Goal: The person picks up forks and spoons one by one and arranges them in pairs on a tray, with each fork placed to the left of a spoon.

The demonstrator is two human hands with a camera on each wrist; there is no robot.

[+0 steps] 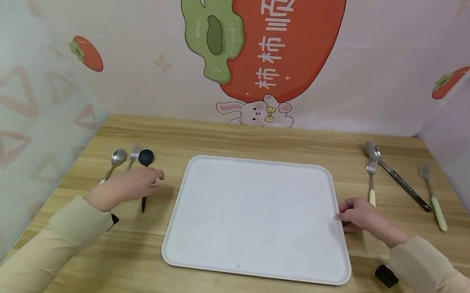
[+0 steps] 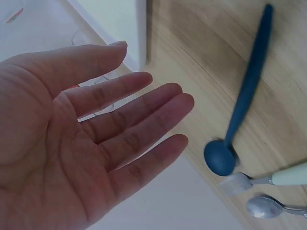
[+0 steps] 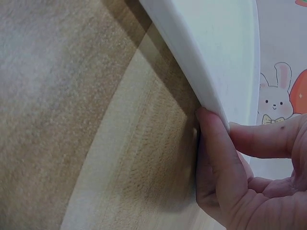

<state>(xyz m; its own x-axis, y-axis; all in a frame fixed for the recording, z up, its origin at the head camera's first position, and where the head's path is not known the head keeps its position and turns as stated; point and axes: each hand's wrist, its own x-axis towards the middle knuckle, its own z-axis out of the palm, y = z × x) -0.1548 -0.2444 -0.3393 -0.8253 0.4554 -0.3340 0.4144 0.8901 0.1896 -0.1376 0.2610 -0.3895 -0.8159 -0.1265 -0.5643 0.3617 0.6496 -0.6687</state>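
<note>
A white rectangular tray (image 1: 253,215) lies in the middle of the wooden table. My right hand (image 1: 360,214) pinches its right rim, thumb on top and fingers beneath the edge, as the right wrist view shows. On the left side, my left hand (image 1: 132,183) hovers over a dark blue spoon (image 2: 242,96) with its fingers spread and relaxed, holding nothing. Beside that spoon lie a metal fork (image 1: 136,149) and a metal spoon (image 1: 118,157), their handles partly hidden by the left hand and arm in the head view.
Right of the tray are a fork with a cream handle (image 1: 372,194), a dark-handled metal utensil (image 1: 407,187) and a fork with a green handle (image 1: 438,213). Patterned cloth walls (image 1: 143,36) border the table at the back and sides.
</note>
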